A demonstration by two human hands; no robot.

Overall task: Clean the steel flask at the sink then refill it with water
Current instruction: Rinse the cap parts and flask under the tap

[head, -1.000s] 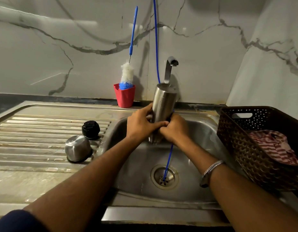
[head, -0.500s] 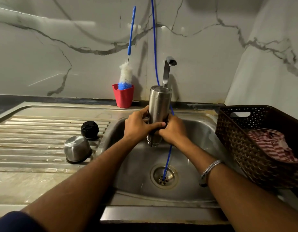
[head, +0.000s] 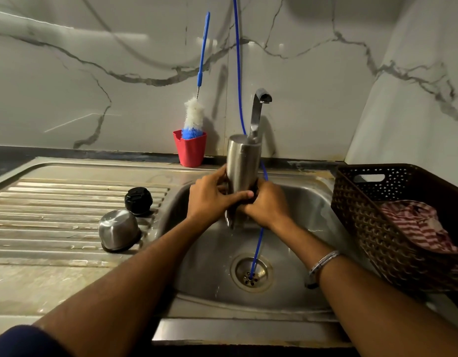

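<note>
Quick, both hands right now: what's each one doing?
Left hand: closed around the steel flask, thumb across its front, held over the sink.
Right hand: closed on the flask's lower part, with something dark under its fingers.

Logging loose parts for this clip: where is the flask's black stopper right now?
In the head view the black stopper sits on the ribbed drainboard left of the sink basin, just behind the steel cap.

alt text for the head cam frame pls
Both hands, left hand and right hand, grip an upright steel flask over the sink, below the tap. Two flask caps sit on the drainboard; a brown basket stands right.
</note>
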